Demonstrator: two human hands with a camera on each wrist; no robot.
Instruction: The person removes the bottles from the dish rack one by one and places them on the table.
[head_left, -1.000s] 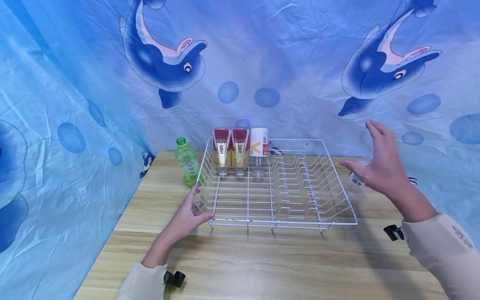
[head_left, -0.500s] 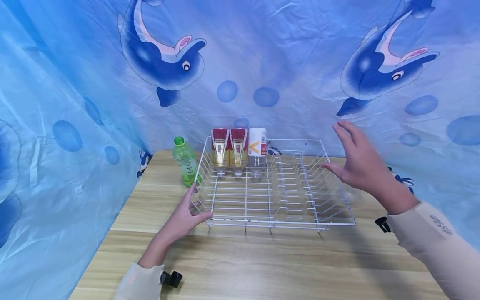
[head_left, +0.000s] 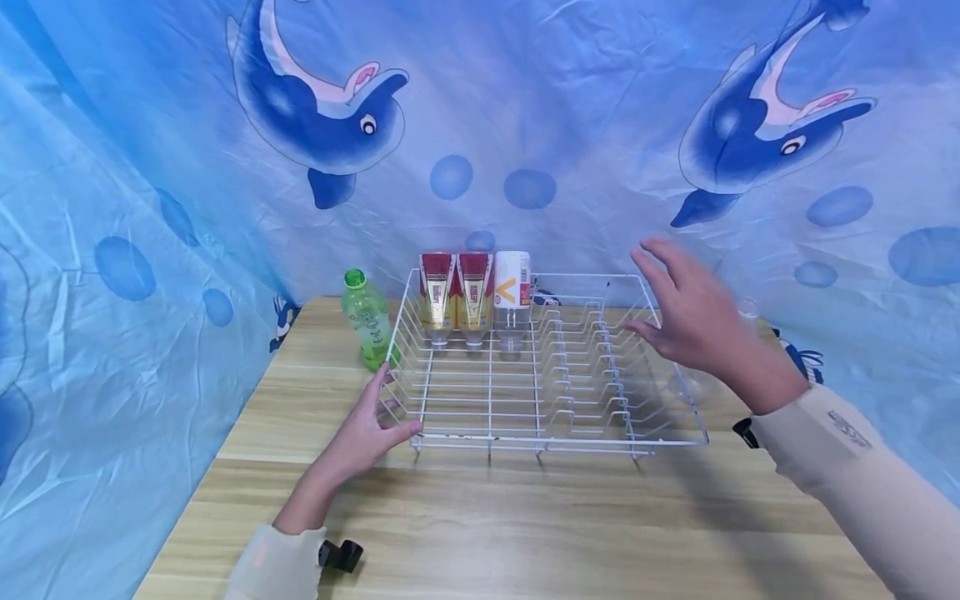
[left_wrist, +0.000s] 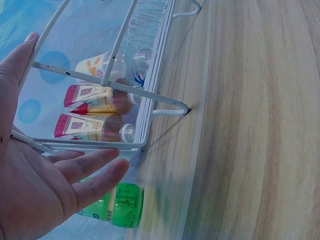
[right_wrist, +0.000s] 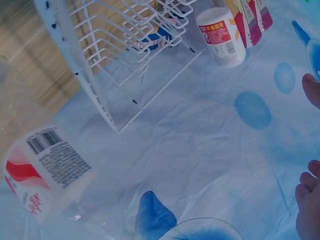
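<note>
A white wire dish rack [head_left: 491, 400] stands on the wooden table. My left hand [head_left: 367, 433] rests against its front left corner, thumb by the front rim and fingers along the left side. Extended, relaxed fingers [left_wrist: 95, 182] show in the left wrist view. Two red-and-yellow bottles [head_left: 437, 287] [head_left: 474, 287] and a clear bottle with a white label [head_left: 513, 279] stand upside down at the rack's back left. Above the rack's right side hovers my right hand [head_left: 693, 312], thumb and fingers spread, holding nothing.
Left of the rack, a green bottle [head_left: 367, 321] stands upright on the table [head_left: 480, 533]. Another clear bottle with a red-and-white label [right_wrist: 47, 170] is beyond the rack's right side, mostly hidden behind my right hand in the head view. A blue dolphin-print curtain [head_left: 570, 108] hangs behind.
My right hand has moved left, from beside the clear bottle on the right to over the rack's right rim. The left hand stays at the rack's corner. The bottles have not moved.
</note>
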